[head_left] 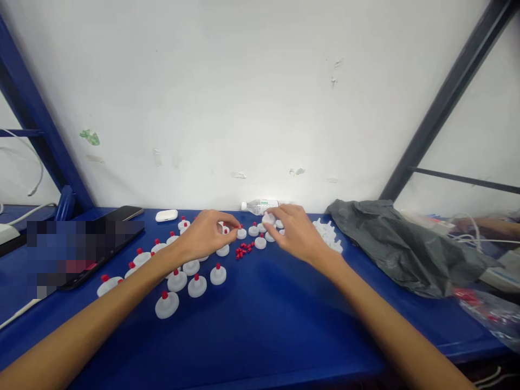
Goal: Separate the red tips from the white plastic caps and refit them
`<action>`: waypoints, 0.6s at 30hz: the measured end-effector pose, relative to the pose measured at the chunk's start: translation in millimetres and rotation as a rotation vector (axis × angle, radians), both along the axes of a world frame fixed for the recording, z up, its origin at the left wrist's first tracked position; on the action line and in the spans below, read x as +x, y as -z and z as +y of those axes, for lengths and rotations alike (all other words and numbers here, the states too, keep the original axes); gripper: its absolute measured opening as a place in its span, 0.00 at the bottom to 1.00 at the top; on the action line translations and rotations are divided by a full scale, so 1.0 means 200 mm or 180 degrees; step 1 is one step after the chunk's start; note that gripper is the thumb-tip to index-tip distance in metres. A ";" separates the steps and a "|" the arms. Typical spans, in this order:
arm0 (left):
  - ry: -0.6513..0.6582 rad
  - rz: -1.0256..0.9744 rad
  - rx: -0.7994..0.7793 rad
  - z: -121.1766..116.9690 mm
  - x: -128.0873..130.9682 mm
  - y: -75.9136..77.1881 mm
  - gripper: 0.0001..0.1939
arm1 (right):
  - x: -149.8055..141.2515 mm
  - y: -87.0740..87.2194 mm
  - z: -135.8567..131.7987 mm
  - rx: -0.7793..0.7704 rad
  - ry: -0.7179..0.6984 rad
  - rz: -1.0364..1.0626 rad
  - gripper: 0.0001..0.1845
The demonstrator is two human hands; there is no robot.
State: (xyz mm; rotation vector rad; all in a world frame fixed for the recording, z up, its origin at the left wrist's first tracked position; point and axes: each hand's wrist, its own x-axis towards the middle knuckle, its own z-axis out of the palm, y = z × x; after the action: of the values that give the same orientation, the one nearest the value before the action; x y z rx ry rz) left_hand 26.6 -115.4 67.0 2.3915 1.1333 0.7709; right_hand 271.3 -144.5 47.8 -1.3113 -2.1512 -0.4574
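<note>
My left hand (209,234) reaches over the rows of white spouted caps with red tips. Its thumb and index finger come together beside one red-tipped cap (241,234); whatever is between them is too small to make out. In my right hand (299,234), a white spouted cap (268,218) is held between thumb and fingers. A small heap of loose red tips (244,250) lies on the blue table between the hands. More finished-looking caps, such as the red-tipped cap (167,304), stand in front of my left forearm. Both hands partly cover caps behind them.
White caps without red tips (328,234) are piled right of my right hand. A clear bottle (260,206) lies by the wall. A grey plastic bag (406,244) spreads on the right. A white case (166,215) and a dark phone (127,213) are at back left.
</note>
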 end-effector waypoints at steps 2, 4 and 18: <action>-0.0018 -0.0222 -0.0170 -0.01 0.01 0.00 0.13 | -0.05 0.02 -0.02 0.0006 -0.0364 -0.0082 0.15; -0.0014 -0.0432 -0.0342 -0.03 0.02 0.00 0.13 | -0.08 0.04 -0.04 -0.0052 -0.0530 -0.0183 0.16; 0.0143 -0.0425 -0.0369 -0.03 0.04 0.01 0.14 | -0.11 0.06 -0.05 -0.0108 -0.0564 -0.0018 0.16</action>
State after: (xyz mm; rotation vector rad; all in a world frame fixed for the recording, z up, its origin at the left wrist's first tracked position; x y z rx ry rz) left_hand 35.0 -120.9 64.3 2.2272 1.0386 0.8138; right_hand 250.3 -154.1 36.1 -1.1256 -2.2643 -0.3544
